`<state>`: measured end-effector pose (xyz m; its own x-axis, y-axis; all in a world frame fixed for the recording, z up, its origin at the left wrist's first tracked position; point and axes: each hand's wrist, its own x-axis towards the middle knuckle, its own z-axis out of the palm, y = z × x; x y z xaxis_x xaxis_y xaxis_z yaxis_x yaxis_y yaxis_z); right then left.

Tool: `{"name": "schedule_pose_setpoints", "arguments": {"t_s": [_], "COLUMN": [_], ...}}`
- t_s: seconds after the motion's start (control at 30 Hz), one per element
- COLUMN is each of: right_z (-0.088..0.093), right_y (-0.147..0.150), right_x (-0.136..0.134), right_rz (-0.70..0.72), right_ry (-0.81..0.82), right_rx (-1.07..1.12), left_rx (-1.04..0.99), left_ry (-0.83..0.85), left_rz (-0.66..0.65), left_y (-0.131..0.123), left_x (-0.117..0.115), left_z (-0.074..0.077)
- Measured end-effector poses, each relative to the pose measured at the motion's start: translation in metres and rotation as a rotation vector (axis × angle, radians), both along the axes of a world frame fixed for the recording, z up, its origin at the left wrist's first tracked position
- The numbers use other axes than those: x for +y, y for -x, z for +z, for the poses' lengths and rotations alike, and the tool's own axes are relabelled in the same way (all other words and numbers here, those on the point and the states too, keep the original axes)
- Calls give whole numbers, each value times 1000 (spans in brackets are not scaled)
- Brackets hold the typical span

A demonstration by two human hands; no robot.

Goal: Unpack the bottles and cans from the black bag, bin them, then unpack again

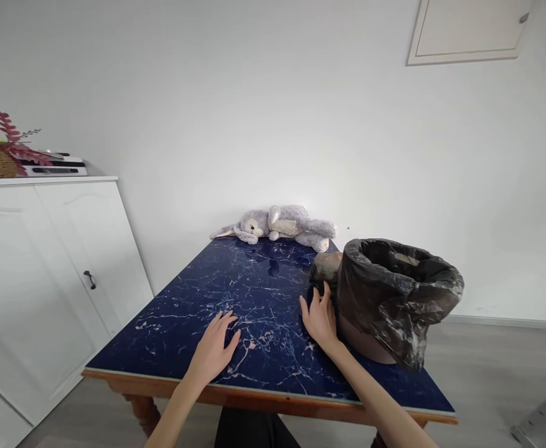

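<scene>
While the left hand (pixel 213 350) is palm-down, the right hand (pixel 320 318) splays.

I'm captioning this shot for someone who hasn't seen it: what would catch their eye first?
Probably the bin lined with a crumpled black bag, on the right of the blue marbled tabletop. Next, the grey plush rabbit lying at the far end. Nearer, the left hand is over the table's left part, the right hand beside the bin.
</scene>
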<state>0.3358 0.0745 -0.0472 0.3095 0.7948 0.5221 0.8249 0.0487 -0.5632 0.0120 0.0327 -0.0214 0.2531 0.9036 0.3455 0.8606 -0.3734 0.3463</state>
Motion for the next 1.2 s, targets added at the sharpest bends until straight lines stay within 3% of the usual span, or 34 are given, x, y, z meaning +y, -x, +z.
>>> {"name": "schedule_pose_setpoints", "arguments": {"t_s": [0.27, 0.6, 0.83, 0.97, 1.1, 1.2], "right_z": [-6, -7, 8, 24, 45, 55], "right_y": [-7, 5, 79, 119, 113, 82], "right_x": [10, 10, -5, -29, -58, -64], "right_rz": [31, 325, 495, 651, 871, 754], "right_ry": [-58, -133, -109, -85, -104, -272], "right_rx": [161, 355, 392, 365, 187, 88], "left_rx": [1, -11, -3, -7, -38, -69], "left_ry": [10, -40, -71, -86, -73, -88], "left_rz": [2, -14, -4, 20, 27, 25], "left_y": [-1, 2, 3, 3, 2, 1], "left_x": [-1, -1, 0, 2, 1, -1], "left_z": [2, -1, -3, -3, -1, -1]}}
